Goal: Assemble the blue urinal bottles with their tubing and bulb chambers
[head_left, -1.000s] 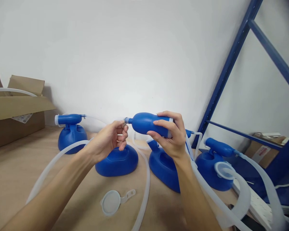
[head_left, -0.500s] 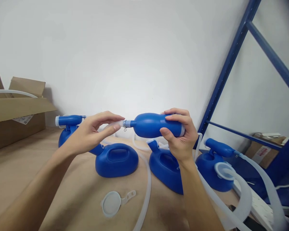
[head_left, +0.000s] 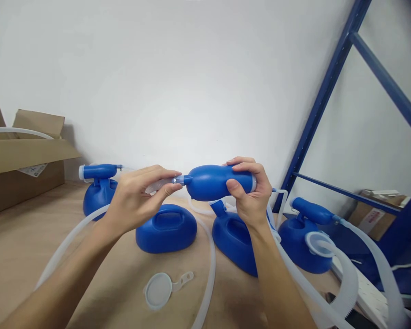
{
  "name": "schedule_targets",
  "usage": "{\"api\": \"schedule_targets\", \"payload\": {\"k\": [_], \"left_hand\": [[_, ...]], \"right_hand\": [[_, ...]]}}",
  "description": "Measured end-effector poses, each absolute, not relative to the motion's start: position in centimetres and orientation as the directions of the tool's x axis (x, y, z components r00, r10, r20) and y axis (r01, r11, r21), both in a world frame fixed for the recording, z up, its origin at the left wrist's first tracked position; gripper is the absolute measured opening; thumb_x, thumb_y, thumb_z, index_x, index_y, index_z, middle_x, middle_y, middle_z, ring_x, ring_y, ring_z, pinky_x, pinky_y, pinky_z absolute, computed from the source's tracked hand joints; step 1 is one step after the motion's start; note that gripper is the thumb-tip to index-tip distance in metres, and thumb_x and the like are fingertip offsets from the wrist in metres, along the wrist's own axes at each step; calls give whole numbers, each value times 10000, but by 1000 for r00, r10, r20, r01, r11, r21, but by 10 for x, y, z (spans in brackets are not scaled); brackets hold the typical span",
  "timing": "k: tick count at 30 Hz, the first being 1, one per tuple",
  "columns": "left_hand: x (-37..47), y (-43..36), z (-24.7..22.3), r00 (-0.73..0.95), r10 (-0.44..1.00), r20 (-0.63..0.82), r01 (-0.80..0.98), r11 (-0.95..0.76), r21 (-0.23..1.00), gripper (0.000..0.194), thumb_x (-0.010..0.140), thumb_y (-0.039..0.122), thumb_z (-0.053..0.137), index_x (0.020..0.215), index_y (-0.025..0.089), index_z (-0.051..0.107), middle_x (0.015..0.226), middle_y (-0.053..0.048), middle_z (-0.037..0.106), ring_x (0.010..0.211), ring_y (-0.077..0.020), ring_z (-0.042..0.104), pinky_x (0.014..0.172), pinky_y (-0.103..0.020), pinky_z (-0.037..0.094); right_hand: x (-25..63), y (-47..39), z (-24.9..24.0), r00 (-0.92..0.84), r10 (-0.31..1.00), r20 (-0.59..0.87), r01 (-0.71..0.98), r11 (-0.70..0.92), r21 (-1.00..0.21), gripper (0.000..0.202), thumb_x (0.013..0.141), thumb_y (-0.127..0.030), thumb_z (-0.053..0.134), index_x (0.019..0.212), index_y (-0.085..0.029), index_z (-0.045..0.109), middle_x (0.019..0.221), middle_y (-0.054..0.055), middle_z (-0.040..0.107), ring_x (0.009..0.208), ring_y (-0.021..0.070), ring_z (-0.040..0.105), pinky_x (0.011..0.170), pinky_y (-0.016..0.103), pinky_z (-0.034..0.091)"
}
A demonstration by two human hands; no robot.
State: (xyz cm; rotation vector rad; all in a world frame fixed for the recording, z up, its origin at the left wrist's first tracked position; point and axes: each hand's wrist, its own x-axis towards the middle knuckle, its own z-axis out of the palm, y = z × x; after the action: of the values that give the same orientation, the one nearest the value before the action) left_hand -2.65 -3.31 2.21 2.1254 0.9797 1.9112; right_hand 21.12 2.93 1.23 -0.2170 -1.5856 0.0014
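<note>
My right hand (head_left: 254,201) wraps round the white-rimmed wide end of a blue plastic bulb-shaped piece (head_left: 207,183), held level above the table. From its narrow left end comes a clear hose (head_left: 157,184) with a small metal clamp (head_left: 176,179) at the joint. My left hand (head_left: 134,195) pinches the hose by this clamp; a hose length (head_left: 68,242) shows beyond my left wrist. Below the bulb stand a blue handled bottle (head_left: 166,233) and a second one (head_left: 234,242), partly behind my right wrist. A translucent cap with a strap (head_left: 158,290) lies in front.
A blue bottle with a bulb top (head_left: 97,196) stands back left, beside an open cardboard box (head_left: 30,183). Another such bottle (head_left: 303,242) with hoses stands right, near a blue metal rack (head_left: 324,98). A loose hose (head_left: 209,274) crosses the table.
The bulb has shifted slightly left and down and turned a little. My left fingers have closed more round the hose at the clamp, and a hose length now shows left of my wrist.
</note>
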Motion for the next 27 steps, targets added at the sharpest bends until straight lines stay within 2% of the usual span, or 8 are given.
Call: {"api": "schedule_targets", "payload": {"k": [4,8,12,15,17,19,22,27], "left_hand": [[-31,-30,24,113,575,810,439,-760,479,184,857,404,764,919,251,847,863,-61,798,794,-259,704,702,-311,535],[-36,-30,26,227,655,720,451,-726,519,318,850,448,768,1102,261,822,804,-50,773,697,-225,664,585,-267,502],[-49,-28,29,46,642,765,456,-695,556,326,873,456,765,1111,239,812,783,-22,732,672,-167,596,565,-225,455],[-70,-23,32,-135,624,769,400,-676,619,344,950,451,701,1193,215,760,752,14,661,654,-114,544,599,-208,453],[-85,-19,35,-174,597,783,384,-692,612,378,983,426,669,1297,218,699,764,20,636,676,-106,571,654,-219,495],[-97,-16,38,-166,554,816,380,-727,571,444,957,406,706,1367,243,652,817,8,636,677,-118,606,656,-248,533],[-103,-17,40,-116,539,835,399,-744,536,531,917,388,748,1422,302,609,955,-24,653,665,-125,615,612,-260,538],[-94,-28,40,67,613,787,586,-663,466,505,994,439,612,1478,307,553,1011,-33,655,803,-152,606,653,-230,503]], "right_hand": [[215,22,16,-52,81,995,160,985,-71,192,872,-353,792,996,-266,675,1084,37,681,996,234,692,911,453,576],[211,20,17,-117,109,987,222,972,-81,276,901,-406,760,1126,-285,656,1144,51,666,1081,251,668,967,469,560],[205,18,16,-22,71,997,371,927,-58,557,821,-518,822,1254,-280,567,1264,97,594,1195,286,595,1000,491,535],[204,6,20,-163,166,973,299,948,-112,303,877,-459,786,1009,-248,613,995,37,650,961,216,647,871,391,560],[201,-5,21,-570,338,749,188,941,-281,236,919,-447,744,916,-234,642,897,-2,687,855,167,664,805,313,555],[193,-14,17,-891,360,277,214,871,-443,299,888,-512,758,980,-235,690,962,-7,731,894,160,692,804,275,546],[165,-19,-3,-895,322,-309,425,826,-370,573,801,-613,789,1251,-280,665,1105,18,740,1007,227,706,840,316,543],[108,-12,-59,-764,380,-521,503,857,-112,923,722,-648,816,1493,-255,493,1474,155,561,1211,398,650,895,495,573]]}}
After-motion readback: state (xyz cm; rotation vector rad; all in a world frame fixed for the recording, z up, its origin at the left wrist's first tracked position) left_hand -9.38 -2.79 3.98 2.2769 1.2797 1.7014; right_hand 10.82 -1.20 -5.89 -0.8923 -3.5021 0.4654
